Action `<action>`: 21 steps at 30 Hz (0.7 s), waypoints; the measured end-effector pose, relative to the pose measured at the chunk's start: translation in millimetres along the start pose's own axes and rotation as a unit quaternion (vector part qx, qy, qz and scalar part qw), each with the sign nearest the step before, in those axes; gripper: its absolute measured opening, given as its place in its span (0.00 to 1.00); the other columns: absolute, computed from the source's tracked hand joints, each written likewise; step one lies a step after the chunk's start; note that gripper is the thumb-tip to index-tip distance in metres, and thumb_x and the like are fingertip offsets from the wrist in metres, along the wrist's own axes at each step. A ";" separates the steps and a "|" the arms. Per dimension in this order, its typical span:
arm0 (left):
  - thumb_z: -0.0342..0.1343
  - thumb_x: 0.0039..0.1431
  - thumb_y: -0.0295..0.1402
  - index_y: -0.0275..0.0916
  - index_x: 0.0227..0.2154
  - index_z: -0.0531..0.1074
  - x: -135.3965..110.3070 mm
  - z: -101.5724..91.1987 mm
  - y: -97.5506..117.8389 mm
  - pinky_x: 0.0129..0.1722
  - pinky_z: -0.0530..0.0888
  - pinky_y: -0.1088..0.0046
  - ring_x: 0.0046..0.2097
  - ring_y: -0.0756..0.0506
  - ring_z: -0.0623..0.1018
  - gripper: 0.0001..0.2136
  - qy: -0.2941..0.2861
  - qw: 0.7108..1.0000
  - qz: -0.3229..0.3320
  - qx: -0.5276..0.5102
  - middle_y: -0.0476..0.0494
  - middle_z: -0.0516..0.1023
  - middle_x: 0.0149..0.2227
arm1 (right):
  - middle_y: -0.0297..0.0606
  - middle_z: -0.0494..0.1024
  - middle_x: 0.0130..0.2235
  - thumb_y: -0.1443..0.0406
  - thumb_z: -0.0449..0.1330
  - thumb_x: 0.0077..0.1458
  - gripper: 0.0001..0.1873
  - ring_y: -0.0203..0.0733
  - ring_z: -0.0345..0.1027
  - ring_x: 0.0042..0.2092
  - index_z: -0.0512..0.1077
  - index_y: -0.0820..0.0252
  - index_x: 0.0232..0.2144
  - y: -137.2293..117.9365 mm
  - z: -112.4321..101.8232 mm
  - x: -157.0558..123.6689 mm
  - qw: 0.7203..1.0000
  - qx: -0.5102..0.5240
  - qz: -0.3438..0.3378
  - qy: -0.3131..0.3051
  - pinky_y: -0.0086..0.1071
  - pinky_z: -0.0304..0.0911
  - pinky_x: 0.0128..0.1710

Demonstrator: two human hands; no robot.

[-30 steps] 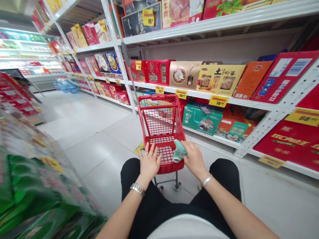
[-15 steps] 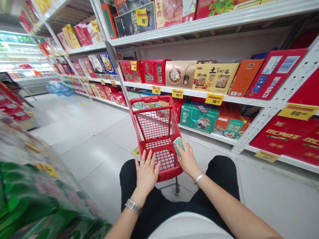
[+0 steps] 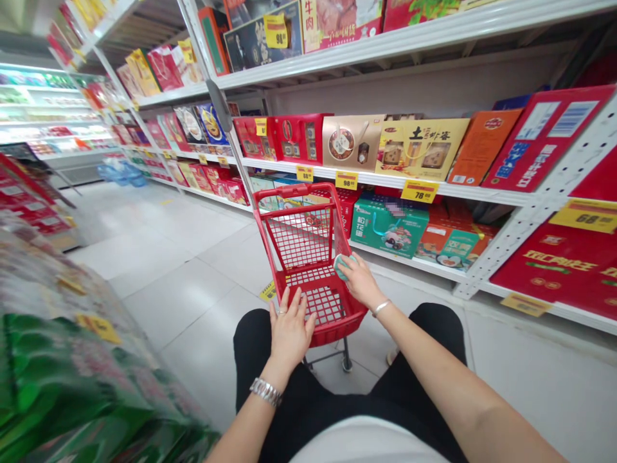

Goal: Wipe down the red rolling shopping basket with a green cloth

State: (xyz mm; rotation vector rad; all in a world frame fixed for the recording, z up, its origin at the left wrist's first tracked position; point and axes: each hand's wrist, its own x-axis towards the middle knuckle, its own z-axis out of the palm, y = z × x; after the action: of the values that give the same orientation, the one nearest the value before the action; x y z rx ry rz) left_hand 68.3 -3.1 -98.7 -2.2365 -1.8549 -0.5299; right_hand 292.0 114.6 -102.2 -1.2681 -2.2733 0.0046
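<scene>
A small red shopping cart (image 3: pixel 336 332) with a mesh basket stands on the floor between my knees. My left hand (image 3: pixel 290 328) lies with its fingers spread at the near left edge of the basket, with nothing in it. In my right hand (image 3: pixel 359 280) is a pale green sponge (image 3: pixel 339 265), held at the right side rim of the basket. The fingers wrap over the sponge and hide part of it. Inside the basket I see only its red grid.
White shelving (image 3: pixel 506 194) with boxed goods runs along the right. A green gift box (image 3: pixel 390 225) sits on the lowest shelf beyond the cart. Green packages (image 3: pixel 48 373) are stacked close on my left, blurred. Tiled floor (image 3: pixel 193 283) stretches ahead to the left.
My right hand has moved slightly up with the sponge along the basket's right side. The cart's near end has swung a little to the right. My left hand stays at the near left edge.
</scene>
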 end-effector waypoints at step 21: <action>0.46 0.67 0.37 0.41 0.60 0.70 0.1 -0.1 -7.4 0.68 0.52 0.40 0.69 0.33 0.59 0.22 0.001 1.000 0.024 -0.009 0.39 0.69 0.64 | 0.43 0.76 0.55 0.74 0.53 0.63 0.25 0.49 0.64 0.58 0.67 0.53 0.60 -90.2 8.4 -106.5 0.987 -0.043 -0.138 0.070 0.56 0.52 0.64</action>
State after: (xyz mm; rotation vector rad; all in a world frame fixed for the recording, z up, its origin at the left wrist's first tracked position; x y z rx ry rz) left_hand 61.0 -1.6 -99.2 -2.2851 -1.7982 -0.5416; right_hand 261.5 -18.0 -134.1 -0.9507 -2.3265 -0.2763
